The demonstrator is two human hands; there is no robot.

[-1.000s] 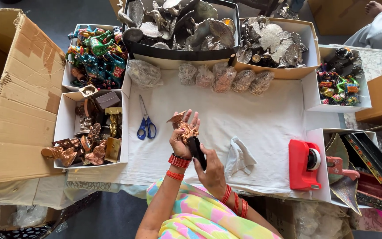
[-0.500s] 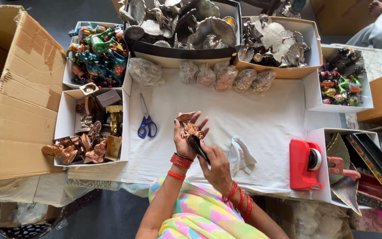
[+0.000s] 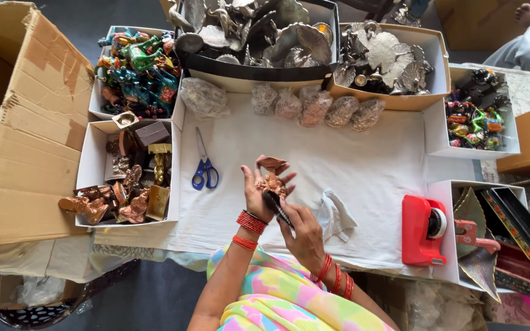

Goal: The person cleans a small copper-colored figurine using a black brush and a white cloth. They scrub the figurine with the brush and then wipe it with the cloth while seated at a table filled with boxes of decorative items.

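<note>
My left hand (image 3: 259, 191) holds a small copper-coloured figurine (image 3: 272, 178) upright over the white cloth (image 3: 369, 178). My right hand (image 3: 305, 236) sits just below it, gripping a dark, slim tool (image 3: 276, 205) whose tip touches the figurine's base. Both wrists wear red bangles. A crumpled white plastic wrap (image 3: 334, 216) lies on the cloth beside my right hand.
Blue-handled scissors (image 3: 203, 167) lie left of my hands. A red tape dispenser (image 3: 423, 228) stands at right. White boxes of copper (image 3: 127, 184), painted (image 3: 137, 70) and silver (image 3: 387, 58) figurines ring the cloth. Several wrapped pieces (image 3: 314, 105) lie at the back. A large cardboard box (image 3: 23, 122) stands left.
My hands have shifted slightly lower and toward me, with the figurine turned a little in my left hand. The dark tool stays against it.
</note>
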